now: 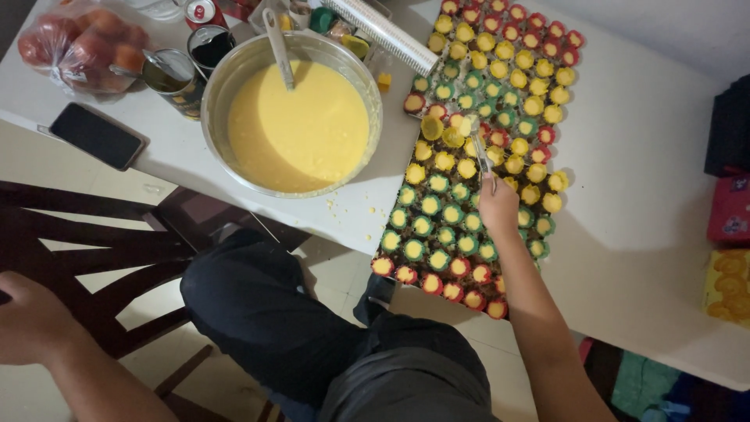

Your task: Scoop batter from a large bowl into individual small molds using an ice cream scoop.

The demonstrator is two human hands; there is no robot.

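My right hand (498, 206) reaches over a dark tray (461, 283) packed with several small paper cups in red, yellow and green, most filled with yellow batter. It grips a spoon (479, 147) whose tip sits over the cups near the tray's middle. A large metal bowl (234, 74) of yellow batter stands to the left, with a ladle (278, 45) leaning in it. My left hand (27, 320) rests on the back of a dark wooden chair (117, 250) at the lower left, fingers curled over it.
On the white table (641, 195) lie a black phone (97, 135), a bag of tomatoes (82, 45), open tins (176, 78) and a roll of wrap (387, 31). An egg carton (726, 285) and dark boxes (730, 125) sit at the right edge. My raised knee (250, 289) is below.
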